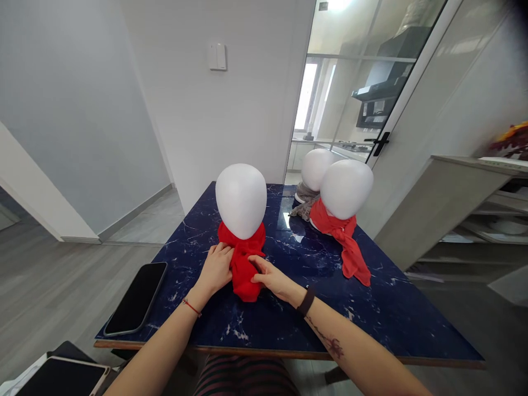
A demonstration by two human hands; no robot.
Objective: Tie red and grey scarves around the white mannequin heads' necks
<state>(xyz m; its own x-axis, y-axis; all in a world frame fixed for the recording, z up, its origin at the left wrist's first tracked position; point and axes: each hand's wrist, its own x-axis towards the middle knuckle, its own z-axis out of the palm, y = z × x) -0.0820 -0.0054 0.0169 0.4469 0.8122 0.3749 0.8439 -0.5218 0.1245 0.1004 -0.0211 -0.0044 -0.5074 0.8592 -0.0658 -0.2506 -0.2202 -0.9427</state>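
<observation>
A white foam mannequin head (241,199) stands on the dark blue marble table (371,324) in front of me. A red scarf (244,269) is wrapped round its neck and hangs down to the tabletop. My left hand (214,269) rests against the scarf's left side, fingers curled onto the cloth. My right hand (272,278) pinches the scarf's hanging end from the right. Both hands grip the fabric just below the head.
A second white head (345,188) with a red scarf (350,247) stands at the right, a third head (315,168) with a grey scarf behind it. A black phone (136,298) lies on the table's left. A tablet (61,377) sits at bottom left. Shelves stand right.
</observation>
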